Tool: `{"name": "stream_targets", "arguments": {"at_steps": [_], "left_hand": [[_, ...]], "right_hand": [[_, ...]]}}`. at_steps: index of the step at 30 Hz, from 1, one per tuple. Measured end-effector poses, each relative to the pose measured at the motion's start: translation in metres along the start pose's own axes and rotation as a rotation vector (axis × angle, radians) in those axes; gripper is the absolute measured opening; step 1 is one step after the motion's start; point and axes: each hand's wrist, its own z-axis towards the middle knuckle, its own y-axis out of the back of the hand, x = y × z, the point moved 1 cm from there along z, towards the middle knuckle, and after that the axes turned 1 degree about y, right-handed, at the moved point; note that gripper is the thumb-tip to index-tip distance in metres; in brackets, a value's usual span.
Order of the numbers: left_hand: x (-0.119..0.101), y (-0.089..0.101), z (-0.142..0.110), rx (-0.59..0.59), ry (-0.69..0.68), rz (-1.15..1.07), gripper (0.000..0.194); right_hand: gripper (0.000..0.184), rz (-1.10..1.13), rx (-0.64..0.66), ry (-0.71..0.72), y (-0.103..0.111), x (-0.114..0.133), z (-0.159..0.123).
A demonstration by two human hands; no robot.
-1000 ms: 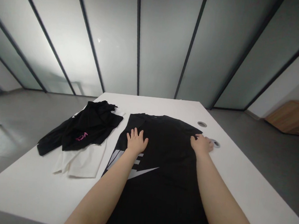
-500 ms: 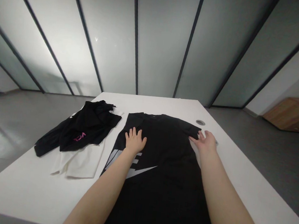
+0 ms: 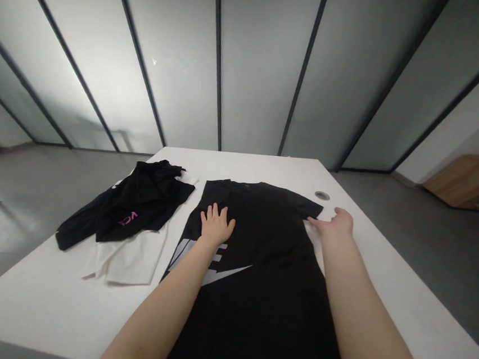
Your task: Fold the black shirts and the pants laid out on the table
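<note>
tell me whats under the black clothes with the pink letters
A white garment shows beneath the black garment with pink lettering, sticking out toward the person. Whatever lies directly under the black layer is covered and cannot be seen.

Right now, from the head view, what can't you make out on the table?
Bottom of the black T-shirt: cut off by the view's lower edge.
White print: partly covered by the left forearm.
White cloth: partly under the black garment, full shape hidden.
Pink lettering: too small and creased to read.
</note>
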Motion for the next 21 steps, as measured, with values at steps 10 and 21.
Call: {"name": "stream_targets", "arguments": {"at_steps": [10,21], "left_hand": [[-0.001,-0.003,0.001,-0.015,0.001,0.015,0.067],[0.0,-0.003,0.002,0.0,-0.001,0.001,0.067]], "right_hand": [[0.055,-0.02,0.319,-0.184,-0.018,0.016,-0.006],[0.048,-0.025,0.123,-0.152,-0.015,0.006,-0.002]]}}
